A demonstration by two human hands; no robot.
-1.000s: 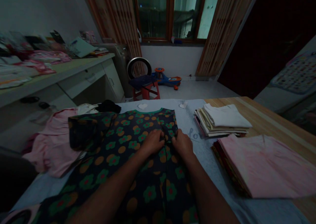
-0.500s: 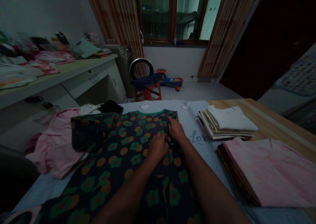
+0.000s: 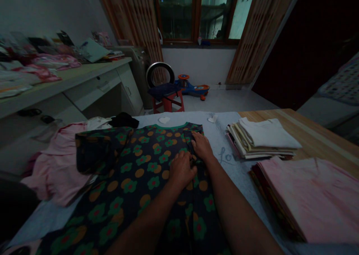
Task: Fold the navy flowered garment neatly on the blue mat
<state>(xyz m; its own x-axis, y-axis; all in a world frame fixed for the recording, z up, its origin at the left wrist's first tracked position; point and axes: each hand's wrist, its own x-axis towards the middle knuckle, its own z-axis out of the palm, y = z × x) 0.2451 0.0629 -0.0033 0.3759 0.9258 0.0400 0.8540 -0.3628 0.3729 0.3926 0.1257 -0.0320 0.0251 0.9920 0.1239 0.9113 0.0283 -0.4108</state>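
Observation:
A dark dress (image 3: pixel 153 154) with green flowers and orange dots lies spread out, its green-trimmed neckline away from me. Its left sleeve sticks out to the side, while the right side is folded inward in a lengthwise strip. My left hand (image 3: pixel 182 169) rests on the folded part near the middle, fingers lying on the cloth and thumb apart. Just beyond it, my right hand (image 3: pixel 202 146) lies over the folded edge below the right shoulder, fingers stretched out on the fabric. The undersides of both hands are hidden.
To the right are a folded pink garment stack (image 3: pixel 314 195) and a stack topped with white cloth (image 3: pixel 266 133). Crumpled pink clothing (image 3: pixel 61 165) and a black cloth (image 3: pixel 124 120) lie left. A red stool (image 3: pixel 168 104) and a blue ride-on toy (image 3: pixel 193 88) stand beyond the table.
My left hand has flattened, its thumb now out to the side. My right hand's fingers have straightened over the folded edge. The view has shifted slightly; the dress lies much the same.

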